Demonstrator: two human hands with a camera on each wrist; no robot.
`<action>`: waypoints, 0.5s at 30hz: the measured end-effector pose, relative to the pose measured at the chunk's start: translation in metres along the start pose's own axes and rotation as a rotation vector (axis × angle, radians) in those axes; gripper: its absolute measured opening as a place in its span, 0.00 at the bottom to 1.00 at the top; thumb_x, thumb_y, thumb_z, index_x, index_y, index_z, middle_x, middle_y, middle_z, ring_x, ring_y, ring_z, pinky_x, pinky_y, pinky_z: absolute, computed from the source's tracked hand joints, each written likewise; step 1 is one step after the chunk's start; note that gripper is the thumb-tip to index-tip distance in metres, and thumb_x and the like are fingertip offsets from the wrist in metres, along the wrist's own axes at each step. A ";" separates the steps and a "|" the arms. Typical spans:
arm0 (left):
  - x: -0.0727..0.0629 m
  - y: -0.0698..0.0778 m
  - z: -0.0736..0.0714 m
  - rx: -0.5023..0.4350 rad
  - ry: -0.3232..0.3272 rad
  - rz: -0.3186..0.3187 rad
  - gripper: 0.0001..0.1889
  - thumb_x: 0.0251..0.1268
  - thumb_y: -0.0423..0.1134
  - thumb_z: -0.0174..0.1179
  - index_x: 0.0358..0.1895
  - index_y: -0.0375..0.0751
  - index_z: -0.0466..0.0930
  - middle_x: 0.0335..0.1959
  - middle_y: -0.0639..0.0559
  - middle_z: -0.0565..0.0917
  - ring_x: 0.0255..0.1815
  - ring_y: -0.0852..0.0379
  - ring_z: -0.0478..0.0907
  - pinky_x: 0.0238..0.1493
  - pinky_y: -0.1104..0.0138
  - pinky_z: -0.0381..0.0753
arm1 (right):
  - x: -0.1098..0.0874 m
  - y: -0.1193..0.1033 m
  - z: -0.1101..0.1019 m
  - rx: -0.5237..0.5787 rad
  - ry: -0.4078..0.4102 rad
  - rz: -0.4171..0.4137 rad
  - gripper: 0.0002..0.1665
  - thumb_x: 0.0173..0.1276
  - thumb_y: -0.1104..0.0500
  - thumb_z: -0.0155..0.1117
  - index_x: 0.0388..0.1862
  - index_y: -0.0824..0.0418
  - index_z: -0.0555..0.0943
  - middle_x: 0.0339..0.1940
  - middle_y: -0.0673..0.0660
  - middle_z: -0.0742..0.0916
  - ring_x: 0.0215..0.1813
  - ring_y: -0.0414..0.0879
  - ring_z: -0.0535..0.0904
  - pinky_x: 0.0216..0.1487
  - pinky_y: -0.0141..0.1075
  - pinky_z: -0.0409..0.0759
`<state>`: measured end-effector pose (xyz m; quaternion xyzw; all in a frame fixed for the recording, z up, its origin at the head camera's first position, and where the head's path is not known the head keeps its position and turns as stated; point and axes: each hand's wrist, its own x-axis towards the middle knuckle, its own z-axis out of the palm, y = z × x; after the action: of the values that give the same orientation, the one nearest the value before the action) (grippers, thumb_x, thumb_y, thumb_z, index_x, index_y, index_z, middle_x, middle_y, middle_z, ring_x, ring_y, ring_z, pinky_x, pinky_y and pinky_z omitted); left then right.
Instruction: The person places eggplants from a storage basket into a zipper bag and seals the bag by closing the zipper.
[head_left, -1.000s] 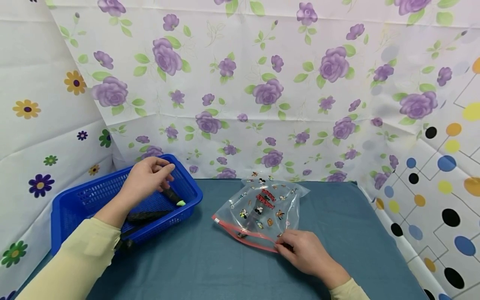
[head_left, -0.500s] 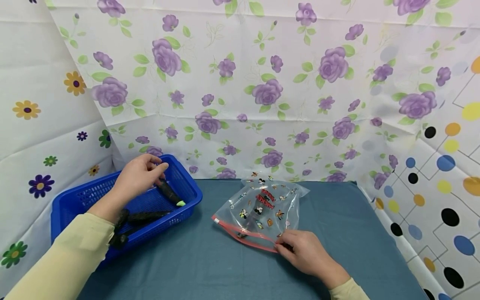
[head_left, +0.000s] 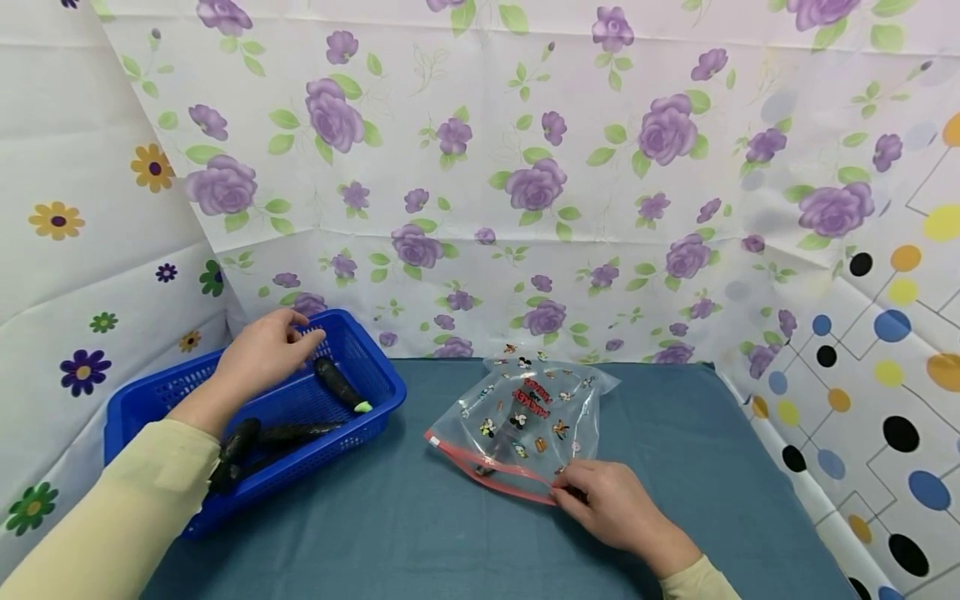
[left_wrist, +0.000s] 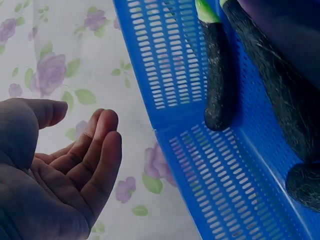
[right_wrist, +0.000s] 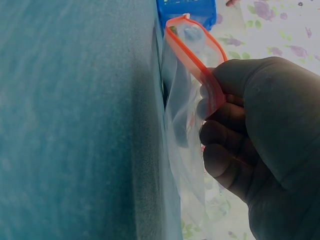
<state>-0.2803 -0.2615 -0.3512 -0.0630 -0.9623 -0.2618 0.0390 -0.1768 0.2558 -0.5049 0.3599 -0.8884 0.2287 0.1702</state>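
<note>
My left hand [head_left: 272, 350] hovers over the blue basket [head_left: 386, 396], thumb and fingers apart and holding nothing. Just right of it, a dark eggplant [head_left: 341, 387] with a light green tip lies in the basket. More dark, long vegetables [head_left: 296, 433] lie towards the basket's near side, partly behind my sleeve. In the left wrist view, a green-tipped eggplant [left_wrist: 219, 75] rests beside a thicker dark one [left_wrist: 275, 75]. My right hand [head_left: 611, 504] pinches the red zip edge of a clear, cartoon-printed zip bag [head_left: 517, 417]. Its mouth gapes slightly, with a small brownish thing [head_left: 484, 469] showing there.
A teal cloth [head_left: 375, 517] covers the table. Floral sheeting [head_left: 480, 192] hangs behind, with a dotted sheet [head_left: 877, 400] along the right and a flowered sheet [head_left: 60, 283] along the left.
My left hand has drifted left and slightly towards me, uncovering more of the green-tipped eggplant and the vegetables by my sleeve. The right hand and the bag have stayed put.
</note>
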 end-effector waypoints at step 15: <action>0.007 -0.018 -0.002 0.187 -0.048 -0.013 0.37 0.87 0.56 0.57 0.77 0.23 0.70 0.56 0.28 0.87 0.50 0.33 0.88 0.43 0.38 0.87 | 0.000 0.000 -0.001 -0.017 0.024 -0.016 0.10 0.71 0.60 0.82 0.39 0.44 0.90 0.31 0.35 0.83 0.29 0.24 0.71 0.28 0.23 0.73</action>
<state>-0.2897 -0.2770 -0.3574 -0.0590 -0.9836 -0.1693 0.0200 -0.1767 0.2559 -0.5037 0.3627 -0.8853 0.2240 0.1857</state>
